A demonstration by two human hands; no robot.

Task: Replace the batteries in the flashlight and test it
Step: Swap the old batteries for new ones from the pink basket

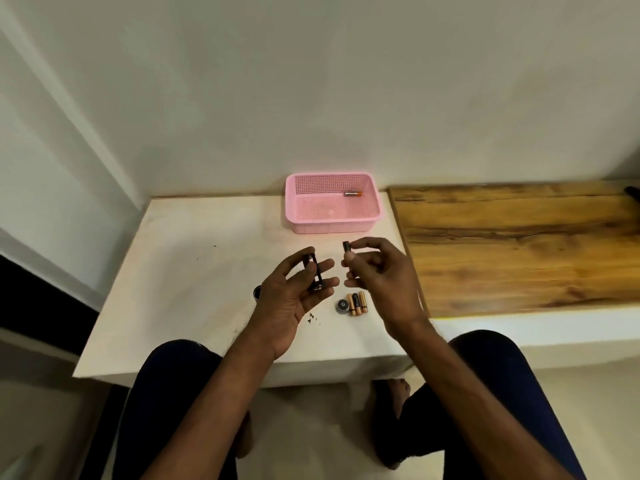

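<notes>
So, the flashlight is in pieces here. A black battery cage, a skinny open frame with a round end plate at the bottom, is held in the left grip. It's clamped between the thumb and the curled fingers, tilted a bit and lifted off the white worktop. One battery is pinched in the right grip between thumb and fingertips, roughly upright. Only its dark top end is shown; the rest is hidden by the fingers. The two grips are held near each other but apart, with the battery not in the cage.

Three more batteries, copper and black, are laid side by side on the worktop under the right grip. A small round dark cap is parked just beside them on the left, end-on. The dark flashlight tube is mostly covered by the left grip, so only its open end can be made out at the wrist side.

Further back, a pink mesh basket is set against the wall, with a single battery lying in its far right corner. A few tiny dark specks are scattered on the worktop near the left wrist. A wooden surface is butted up against the worktop on the right.
</notes>
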